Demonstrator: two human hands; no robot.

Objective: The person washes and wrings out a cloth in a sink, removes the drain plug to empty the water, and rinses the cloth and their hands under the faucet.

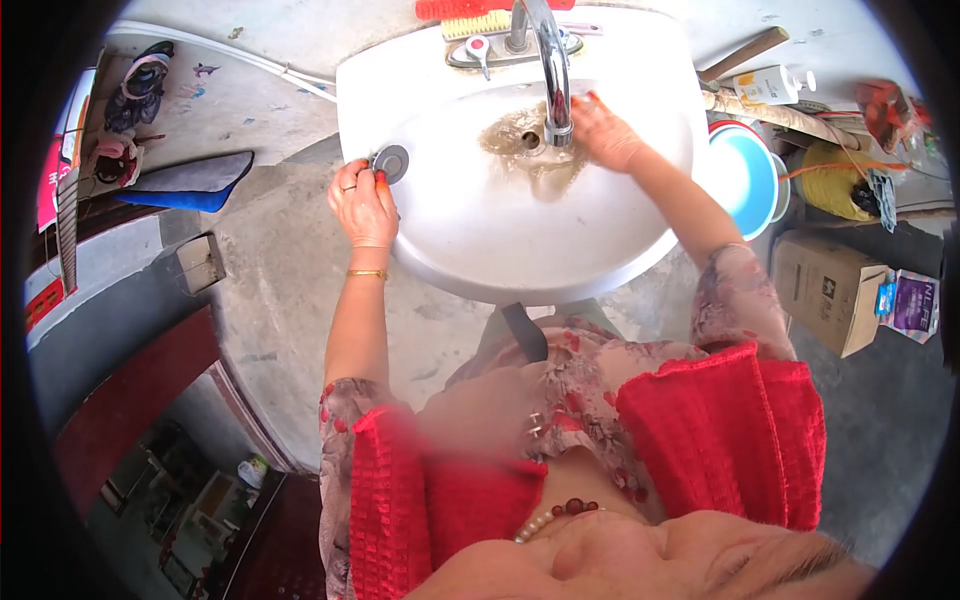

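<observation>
A white washbasin [470, 265] spreads out before me, with brownish water [550, 180] pooled around its drain hole [531, 140]. At the basin's left rim, my left hand [362, 203] is closed, its fingertips gripping a round grey drain stopper [391, 163]. My right hand [603, 135] lies fairly flat on the inner right side of the bowl, beside the faucet spout [557, 90], with nothing seen in it. Part of its fingers is hidden behind the spout.
A faucet handle [479, 50], a yellow comb [475, 26] and a red object [460, 8] sit at the basin's back. Right of it are a pump bottle [770, 85], a blue bucket [750, 185] and a cardboard box [825, 290].
</observation>
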